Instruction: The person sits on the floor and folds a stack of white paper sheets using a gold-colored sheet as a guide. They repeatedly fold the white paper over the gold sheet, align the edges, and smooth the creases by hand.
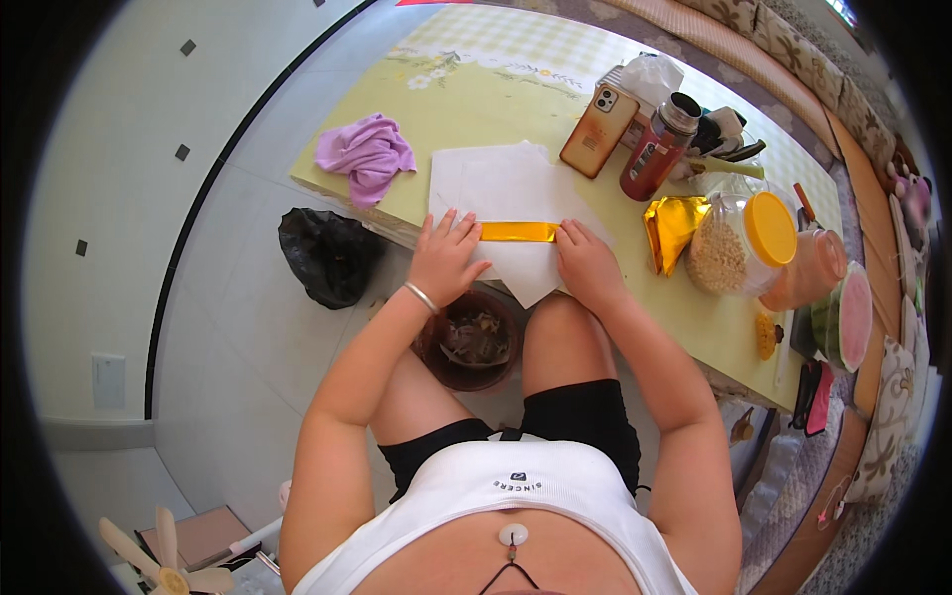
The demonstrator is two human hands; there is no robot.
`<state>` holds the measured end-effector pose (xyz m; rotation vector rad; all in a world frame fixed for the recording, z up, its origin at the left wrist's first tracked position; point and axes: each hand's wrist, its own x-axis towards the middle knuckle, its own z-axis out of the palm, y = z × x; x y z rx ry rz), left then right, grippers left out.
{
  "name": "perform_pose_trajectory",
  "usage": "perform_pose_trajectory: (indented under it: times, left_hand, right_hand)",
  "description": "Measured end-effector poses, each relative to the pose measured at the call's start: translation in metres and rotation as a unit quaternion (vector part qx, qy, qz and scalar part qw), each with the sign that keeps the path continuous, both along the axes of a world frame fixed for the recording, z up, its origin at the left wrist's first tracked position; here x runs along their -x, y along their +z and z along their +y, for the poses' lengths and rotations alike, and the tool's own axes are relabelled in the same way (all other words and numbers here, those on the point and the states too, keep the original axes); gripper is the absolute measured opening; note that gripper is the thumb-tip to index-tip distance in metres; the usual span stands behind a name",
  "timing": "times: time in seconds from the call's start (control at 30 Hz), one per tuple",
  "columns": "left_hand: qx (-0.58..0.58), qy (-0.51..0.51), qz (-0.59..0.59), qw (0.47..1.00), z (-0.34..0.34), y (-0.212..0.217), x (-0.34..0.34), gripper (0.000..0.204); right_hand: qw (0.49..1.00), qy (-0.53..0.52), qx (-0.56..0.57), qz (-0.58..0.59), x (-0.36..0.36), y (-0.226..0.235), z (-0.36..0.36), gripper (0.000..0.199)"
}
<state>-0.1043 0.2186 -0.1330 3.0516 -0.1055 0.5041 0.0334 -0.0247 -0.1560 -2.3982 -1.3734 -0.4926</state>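
Note:
A narrow strip of shiny gold foil paper [518, 232] lies crosswise on white paper sheets [486, 178] at the table's near edge. My left hand [446, 258] rests on the strip's left end, fingers stretched out flat and thumb spread. At the right end, my right hand [589, 262] has its fingers bent and pressed together on the foil. The strip runs straight between both hands. One corner of the white paper hangs over the table edge toward my lap.
Left are a purple cloth [367, 159] and black plastic bag [329, 256]. Right stand a phone [599, 131], red thermos [654, 154], folded gold foil [676, 230], yellow-lidded jar [722, 260] and cut watermelon [851, 319]. A dark bin [466, 372] sits below the table edge.

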Motion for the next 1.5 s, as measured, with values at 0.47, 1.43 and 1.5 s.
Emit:
perform_pose_trajectory:
  times: [0.47,1.43,1.5]
  left_hand:
    - [-0.070,-0.007,0.021,0.997,-0.045,-0.002,-0.068,0.006]
    - [-0.002,-0.123,0.045,0.991,-0.060,0.010,-0.016,0.062]
    - [0.084,-0.134,0.033,0.987,-0.054,0.006,-0.010,0.050]
  right_hand:
    - [0.998,-0.002,0.049,0.030,-0.010,0.036,0.023,0.012]
    - [0.983,0.118,-0.020,0.140,-0.009,0.031,0.001,0.051]
    - [0.982,0.138,0.005,0.130,-0.009,0.034,-0.004,0.059]
